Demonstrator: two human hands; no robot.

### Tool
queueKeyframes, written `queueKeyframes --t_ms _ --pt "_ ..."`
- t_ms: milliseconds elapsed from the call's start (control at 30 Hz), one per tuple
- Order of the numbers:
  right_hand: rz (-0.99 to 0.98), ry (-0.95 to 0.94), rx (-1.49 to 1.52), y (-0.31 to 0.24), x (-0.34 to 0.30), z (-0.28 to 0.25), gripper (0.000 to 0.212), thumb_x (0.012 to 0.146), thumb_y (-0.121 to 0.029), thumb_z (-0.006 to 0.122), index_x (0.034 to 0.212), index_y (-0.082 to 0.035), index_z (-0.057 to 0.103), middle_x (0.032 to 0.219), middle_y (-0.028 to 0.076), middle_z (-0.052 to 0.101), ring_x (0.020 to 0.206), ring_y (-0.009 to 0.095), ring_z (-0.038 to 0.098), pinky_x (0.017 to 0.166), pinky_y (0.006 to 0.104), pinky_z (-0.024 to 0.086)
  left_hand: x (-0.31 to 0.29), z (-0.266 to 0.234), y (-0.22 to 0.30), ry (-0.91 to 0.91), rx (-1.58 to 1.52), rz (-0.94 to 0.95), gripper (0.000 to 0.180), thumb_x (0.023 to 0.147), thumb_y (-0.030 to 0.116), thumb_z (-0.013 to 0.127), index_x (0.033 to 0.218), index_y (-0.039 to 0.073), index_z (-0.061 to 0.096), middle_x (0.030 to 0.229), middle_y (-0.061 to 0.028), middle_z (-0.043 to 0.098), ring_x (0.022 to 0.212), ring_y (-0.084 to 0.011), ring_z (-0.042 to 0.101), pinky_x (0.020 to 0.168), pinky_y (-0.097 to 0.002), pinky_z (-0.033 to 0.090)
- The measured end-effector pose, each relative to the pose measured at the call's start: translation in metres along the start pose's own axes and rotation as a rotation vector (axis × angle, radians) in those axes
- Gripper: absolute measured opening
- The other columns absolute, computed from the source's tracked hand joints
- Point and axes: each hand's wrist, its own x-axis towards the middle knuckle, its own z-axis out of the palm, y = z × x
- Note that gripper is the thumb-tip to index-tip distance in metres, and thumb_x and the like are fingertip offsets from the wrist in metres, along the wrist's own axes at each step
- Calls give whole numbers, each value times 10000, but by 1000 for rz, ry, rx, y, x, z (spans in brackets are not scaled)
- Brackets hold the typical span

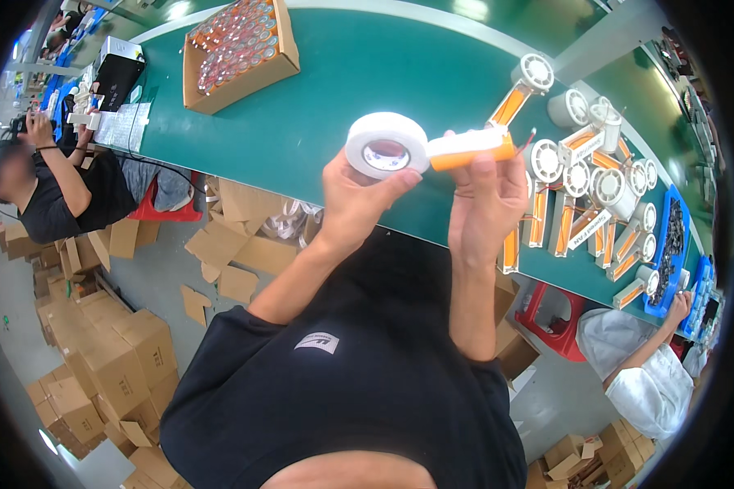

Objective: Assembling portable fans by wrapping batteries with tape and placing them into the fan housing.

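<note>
My left hand (351, 200) is closed around a roll of white tape (409, 134), with its thumb at the roll's lower edge. In my right hand (488, 208), fingers and thumb grip an orange cylindrical battery (497, 150). A white strip (465, 143) lies along the battery's upper side, its near end touching or almost touching the tape roll; whether it joins the roll I cannot tell. A thin red wire (530, 138) sticks out at the battery's right end. Both things are held up over the green table (342, 61).
A cardboard box (249, 91) of orange batteries stands at the back left. Several white fan units (575, 175) with orange batteries crowd the right, beside a blue tray (656, 281) of dark parts. Co-workers sit left (65, 191) and right (648, 391). Cartons (110, 359) cover the floor.
</note>
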Motion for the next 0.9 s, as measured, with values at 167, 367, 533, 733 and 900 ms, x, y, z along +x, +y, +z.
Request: queueKeyframes --t_ms 167,367,533,733,900 --pt "63 -40 28 4 -4 1 368 828 -39 699 1128 41 502 1023 122 615 941 205 634 816 332 558 4 1 -1 96 -26 49 276 763 14 754 993 -7 602 799 -19 643 574 -39 536 460 -172 403" --pt "135 -35 29 4 -8 4 352 820 -35 705 1110 46 522 1028 149 631 930 208 642 832 346 557 2 6 -2 71 -56 35 296 794 63 741 1026 -1 569 814 -71 641 504 -78 505 417 -203 359" --pt "139 -44 15 4 -7 1 342 810 -32 717 1092 44 538 1022 143 635 919 195 641 831 333 542 1 6 -1 85 -91 -17 237 791 27 731 995 -23 621 801 -49 646 524 -57 520 421 -189 388" --pt "66 -10 -25 8 -9 -6 379 783 -3 739 1100 39 536 991 122 639 899 165 631 821 286 513 -1 5 2 -18 -75 -63 220 837 82 695 1010 -9 594 841 -92 658 466 -59 478 405 -201 358" --pt "-261 -194 -274 -4 -16 2 384 750 1 768 1067 36 555 948 121 658 843 169 647 748 284 527 -14 -3 -3 -201 -439 -311 190 904 172 629 1006 19 582 866 -83 655 437 -48 440 401 -201 318"
